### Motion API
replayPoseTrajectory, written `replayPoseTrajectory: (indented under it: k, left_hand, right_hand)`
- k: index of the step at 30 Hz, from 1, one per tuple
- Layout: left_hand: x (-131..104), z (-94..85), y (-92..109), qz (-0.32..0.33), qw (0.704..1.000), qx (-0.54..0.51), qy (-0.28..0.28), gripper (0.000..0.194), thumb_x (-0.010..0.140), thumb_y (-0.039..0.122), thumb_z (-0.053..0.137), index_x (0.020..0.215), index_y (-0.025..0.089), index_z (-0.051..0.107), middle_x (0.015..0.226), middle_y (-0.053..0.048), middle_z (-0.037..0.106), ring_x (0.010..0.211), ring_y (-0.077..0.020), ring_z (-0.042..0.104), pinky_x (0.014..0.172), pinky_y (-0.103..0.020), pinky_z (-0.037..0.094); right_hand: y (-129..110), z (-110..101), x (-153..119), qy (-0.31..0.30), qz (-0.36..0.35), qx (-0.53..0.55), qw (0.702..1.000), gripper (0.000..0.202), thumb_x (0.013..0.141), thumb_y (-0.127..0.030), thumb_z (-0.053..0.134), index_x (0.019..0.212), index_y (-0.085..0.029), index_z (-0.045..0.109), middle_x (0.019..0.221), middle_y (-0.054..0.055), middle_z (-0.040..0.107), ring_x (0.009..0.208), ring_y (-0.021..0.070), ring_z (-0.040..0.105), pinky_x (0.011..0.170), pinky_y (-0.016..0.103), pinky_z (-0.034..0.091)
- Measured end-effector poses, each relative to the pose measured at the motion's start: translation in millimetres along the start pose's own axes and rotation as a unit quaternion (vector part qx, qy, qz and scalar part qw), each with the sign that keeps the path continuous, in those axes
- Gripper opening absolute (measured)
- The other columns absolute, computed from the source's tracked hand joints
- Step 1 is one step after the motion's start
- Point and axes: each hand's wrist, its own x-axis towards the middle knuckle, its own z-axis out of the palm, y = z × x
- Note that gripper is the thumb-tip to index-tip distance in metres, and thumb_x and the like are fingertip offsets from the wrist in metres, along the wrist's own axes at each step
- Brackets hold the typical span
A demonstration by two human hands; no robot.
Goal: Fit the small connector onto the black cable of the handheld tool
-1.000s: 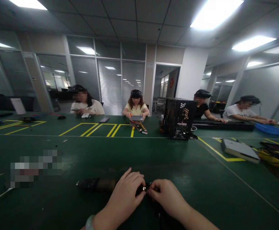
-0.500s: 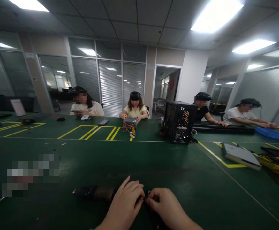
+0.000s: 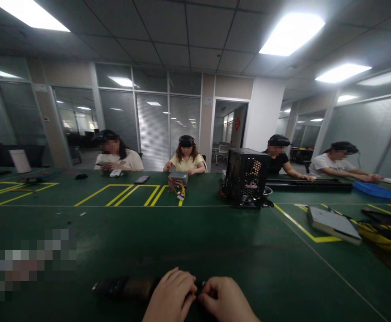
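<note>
Overlapping dark tool (image 3: 125, 288): left grip (image 3: 173, 297); black case (image 3: 247, 179) partly hiding co-worker (image 3: 282, 164)

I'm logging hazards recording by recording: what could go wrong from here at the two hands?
The dark, round-bodied cylinder with a metallic tip is partly covered by the left hand; on the green tabletop it might roll if that hand lifts away.
The fingertips of the right hand are close to the left's, and anything between them is too hidden to make out; any small part there could slip unnoticed.
</note>
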Motion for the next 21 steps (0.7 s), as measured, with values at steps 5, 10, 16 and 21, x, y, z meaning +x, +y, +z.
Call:
replayPoseTrajectory:
  k: [5,10,16,21]
  left_hand:
    - [3.2,-1.1,1.1,0.004,1.0,0.02,-0.011,0.021,0.075,0.005,0.054,0.085,0.022,0.062,0.1,0.001,0.07,0.097,-0.0214,0.064,0.096,-0.043,0.047]
    - [6.7,-3.3,-0.2,0.017,0.999,0.032,-0.027,0.021,0.072,0.005,0.056,0.084,0.022,0.062,0.1,0.0,0.07,0.094,-0.0218,0.066,0.087,-0.037,0.052]
    - [6.6,-4.6,-3.5,0.02,0.999,0.018,-0.038,0.028,0.071,0.008,0.057,0.094,0.022,0.062,0.107,-0.003,0.07,0.098,-0.0235,0.065,0.089,-0.038,0.052]
    - [6.5,-6.7,-5.9,0.011,0.999,0.009,-0.051,0.023,0.072,0.008,0.056,0.09,0.022,0.061,0.117,-0.004,0.067,0.109,-0.0253,0.062,0.093,-0.042,0.05]
  right_hand:
    - [2.9,2.2,2.1,-0.004,0.011,-0.008,1.0,0.013,0.074,-0.023,0.061,0.073,-0.021,0.074,0.071,0.001,0.073,0.065,0.0143,0.064,0.055,0.019,0.036]
    - [6.8,3.8,4.4,-0.008,0.016,-0.015,1.0,0.013,0.073,-0.023,0.061,0.073,-0.021,0.074,0.07,0.001,0.072,0.064,0.0142,0.063,0.054,0.019,0.035]
    - [3.1,-0.1,3.9,-0.024,0.017,-0.007,1.0,0.013,0.072,-0.023,0.061,0.072,-0.022,0.074,0.069,0.0,0.072,0.064,0.0141,0.063,0.054,0.019,0.034]
    - [2.1,-0.3,4.5,-0.026,0.014,-0.011,1.0,0.013,0.073,-0.023,0.061,0.072,-0.021,0.074,0.069,0.0,0.072,0.063,0.0134,0.062,0.053,0.019,0.033]
